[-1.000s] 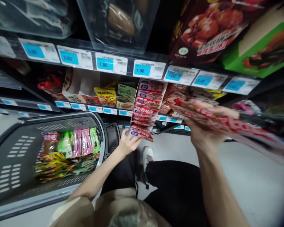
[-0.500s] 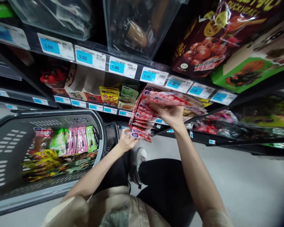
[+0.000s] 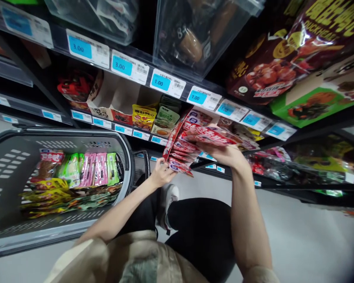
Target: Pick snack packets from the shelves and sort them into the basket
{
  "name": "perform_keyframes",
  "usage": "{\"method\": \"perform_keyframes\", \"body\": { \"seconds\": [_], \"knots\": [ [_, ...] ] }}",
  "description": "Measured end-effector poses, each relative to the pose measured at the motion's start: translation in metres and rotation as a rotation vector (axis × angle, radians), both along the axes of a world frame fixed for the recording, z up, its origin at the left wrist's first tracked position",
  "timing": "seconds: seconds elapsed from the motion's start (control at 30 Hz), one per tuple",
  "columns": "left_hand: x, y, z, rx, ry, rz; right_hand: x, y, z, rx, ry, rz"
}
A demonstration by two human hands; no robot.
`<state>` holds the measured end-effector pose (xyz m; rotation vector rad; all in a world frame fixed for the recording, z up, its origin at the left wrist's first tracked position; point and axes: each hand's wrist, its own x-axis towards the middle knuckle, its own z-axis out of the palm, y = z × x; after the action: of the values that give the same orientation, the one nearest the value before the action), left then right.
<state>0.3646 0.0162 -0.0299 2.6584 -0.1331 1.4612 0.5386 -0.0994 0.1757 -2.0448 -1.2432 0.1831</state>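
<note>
My left hand (image 3: 161,173) grips the near lower edge of a red display box (image 3: 175,133), which is tilted toward me off the lower shelf. Red-and-white snack packets (image 3: 181,155) stand in a row inside it. My right hand (image 3: 227,155) holds more red snack packets (image 3: 208,133) at the box's right side; its fingertips are partly hidden behind them. Left of the box, green packets (image 3: 166,120) and yellow packets (image 3: 144,117) stand on the shelf.
A grey shopping basket (image 3: 125,157) at the left holds rows of red, green, pink and yellow packets. Above my hands runs a shelf edge with price tags (image 3: 168,83). Clear plastic bins (image 3: 188,43) and a maroon snack bag (image 3: 271,63) sit on that upper shelf.
My right hand and its packets have shifted slightly right and down, and more of the packets in the box shows. My left hand keeps its hold. The view has shifted a little.
</note>
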Motion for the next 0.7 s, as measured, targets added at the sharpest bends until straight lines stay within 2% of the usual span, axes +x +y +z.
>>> {"method": "perform_keyframes", "body": {
  "seconds": [0.2, 0.3, 0.43, 0.57, 0.7],
  "knots": [
    [0.001, -0.002, 0.005, -0.018, -0.077, -0.071, -0.011, 0.025, 0.011, -0.033, -0.184, 0.080],
    [0.000, -0.001, 0.000, -0.069, 0.016, -0.105, -0.002, 0.044, 0.009, -0.089, -0.233, 0.102],
    [-0.001, 0.002, -0.006, -0.111, 0.137, -0.097, 0.018, 0.059, 0.004, -0.221, -0.148, 0.127],
    [-0.001, 0.002, -0.006, -0.130, 0.113, -0.090, 0.015, 0.054, 0.005, -0.262, -0.158, 0.235],
    [-0.002, 0.001, 0.002, -0.146, 0.063, -0.098, -0.002, 0.035, 0.027, -0.270, -0.296, 0.264]
  ]
}}
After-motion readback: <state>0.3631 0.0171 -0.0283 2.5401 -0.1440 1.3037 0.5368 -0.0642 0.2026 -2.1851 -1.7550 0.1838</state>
